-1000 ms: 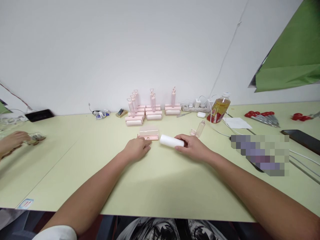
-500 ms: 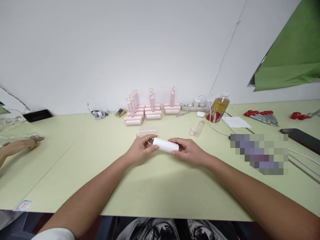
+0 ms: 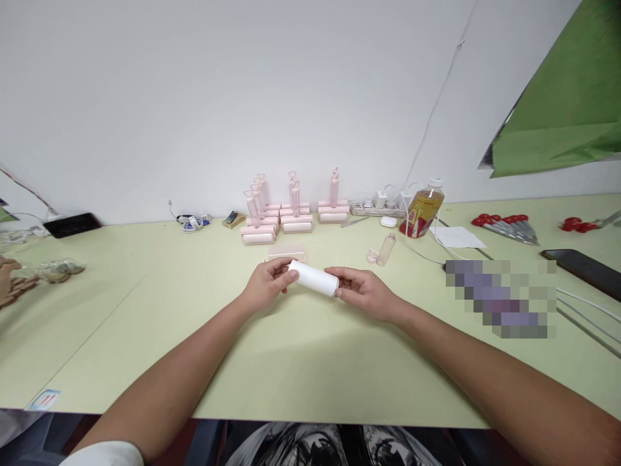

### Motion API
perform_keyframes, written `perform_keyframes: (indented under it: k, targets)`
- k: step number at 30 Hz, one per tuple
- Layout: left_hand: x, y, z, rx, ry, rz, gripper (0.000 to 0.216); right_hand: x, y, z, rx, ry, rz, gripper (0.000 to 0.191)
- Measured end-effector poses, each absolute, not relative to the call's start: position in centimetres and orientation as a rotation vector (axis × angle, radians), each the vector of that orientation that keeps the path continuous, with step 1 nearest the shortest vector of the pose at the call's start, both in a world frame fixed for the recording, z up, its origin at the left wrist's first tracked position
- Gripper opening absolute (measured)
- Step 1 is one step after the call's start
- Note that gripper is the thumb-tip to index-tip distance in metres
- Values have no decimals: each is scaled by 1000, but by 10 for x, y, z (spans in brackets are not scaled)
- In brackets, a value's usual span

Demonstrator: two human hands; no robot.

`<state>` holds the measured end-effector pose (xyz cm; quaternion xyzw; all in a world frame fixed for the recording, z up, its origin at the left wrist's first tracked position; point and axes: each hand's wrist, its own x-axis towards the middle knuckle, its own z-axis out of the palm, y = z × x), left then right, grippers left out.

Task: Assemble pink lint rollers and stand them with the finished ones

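Observation:
A white lint roll point(image 3: 314, 278) is held a little above the table, slanting down to the right. My left hand point(image 3: 269, 282) is closed on its left end, with the thumb on the near side. At the opposite end, the fingers and thumb of my right hand point(image 3: 367, 292) grip the rim. A clear pink cover point(image 3: 287, 252) lies just beyond my left hand, partly hidden by it. Farther right, a translucent pink handle tube point(image 3: 387, 250) rests beside a small pink cap point(image 3: 372, 256).
Several pink lint rollers point(image 3: 297, 220) stand in rows near the wall. Right of them are a power strip point(image 3: 378, 210), a drink bottle point(image 3: 423, 210), red-handled scissors point(image 3: 509, 223) and a phone point(image 3: 585, 272). Coiled cable point(image 3: 193, 223) and bagged brown pieces point(image 3: 61, 270) are to the left.
The lint roll has shifted slightly left and tilts more, with its left end higher. My left hand moved left with it. Another person's hand at the far left has withdrawn.

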<state>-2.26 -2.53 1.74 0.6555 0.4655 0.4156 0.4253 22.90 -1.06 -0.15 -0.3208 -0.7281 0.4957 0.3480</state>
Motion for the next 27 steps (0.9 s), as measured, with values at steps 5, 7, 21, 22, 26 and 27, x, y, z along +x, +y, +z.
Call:
perform_keyframes:
  k: [5,7,21,22,26,27]
  targets:
    - [-19,-26,22,1571,1195,1165,49,222,-12,-2,-827,-1782,1163,41]
    - [-18,-26,23,1524,1202,1255,46,220,-14,-2,-835,-1715,1071,33]
    - [-13,-23,19,1357,1228,1280,44,201,-13,-11,-993,-1565,966,25]
    - [-13,-23,19,1359,1248,1284,44,202,-12,-13,-1053,-1592,965,24]
    - [-13,-23,21,1374,1309,1302,41,206,-11,-16,-1226,-1874,814,19]
    - [-13,-23,22,1381,1322,1293,41,206,-11,-17,-1215,-1962,754,20]
